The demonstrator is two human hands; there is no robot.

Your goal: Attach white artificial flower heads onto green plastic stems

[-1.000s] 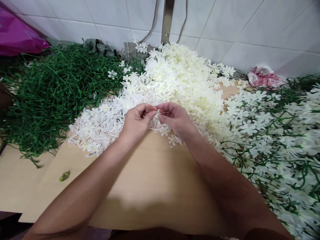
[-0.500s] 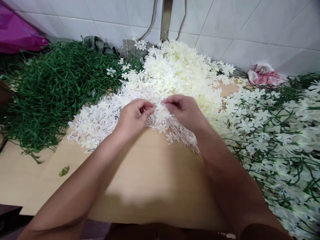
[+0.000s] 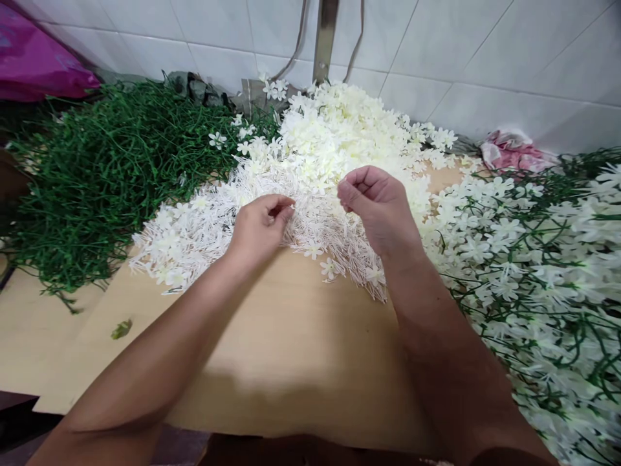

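Left hand (image 3: 262,230) and right hand (image 3: 385,210) stand apart, fingertips pinched narrow (whether around anything, I cannot tell), over thin, spiky white strands (image 3: 315,220); ruffled cream blossoms (image 3: 356,129) heap far behind, tangled green stems (image 3: 121,162) left.

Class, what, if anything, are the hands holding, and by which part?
That cannot be told: the left hand and right hand are both curled as if pinching, but whether anything sits in either pinch is unclear.

Magenta bag (image 3: 39,58): upper left
Crumpled cloth (image 3: 517,152): pink-white, near tiled wall (image 3: 436,45)
Metal strip (image 3: 325,39): upright between cords (image 3: 361,22)
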